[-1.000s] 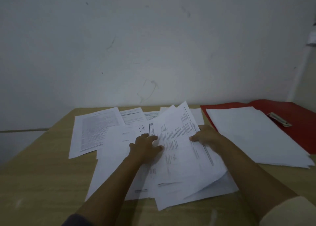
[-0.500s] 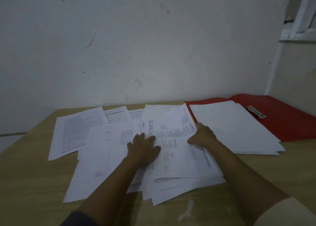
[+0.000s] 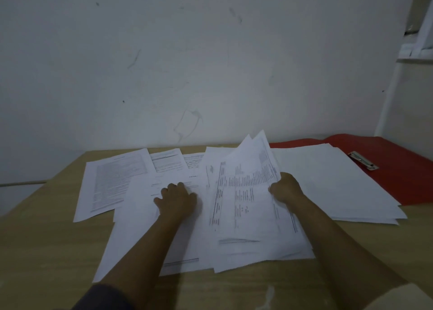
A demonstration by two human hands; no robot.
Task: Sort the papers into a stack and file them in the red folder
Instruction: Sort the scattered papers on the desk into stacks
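Note:
Printed white papers [image 3: 140, 187] lie scattered over the middle and left of the wooden table. My right hand [image 3: 286, 187] grips the right edge of a bundle of printed sheets [image 3: 246, 197] whose far ends lift off the table. My left hand [image 3: 176, 198] rests palm down on a sheet to the left of that bundle, fingers curled at the tips. An open red folder [image 3: 398, 169] lies at the far right with a metal clip [image 3: 362, 164] and a stack of blank white sheets [image 3: 332, 180] on its left half.
The wooden table [image 3: 39, 251] stands against a scuffed white wall [image 3: 210, 63]. A white window frame [image 3: 419, 40] shows at the upper right. Bare tabletop shows along the near edge and at the left.
My left hand has slid left off the bundle onto a neighbouring sheet. My right hand has raised the far ends of the bundle off the table.

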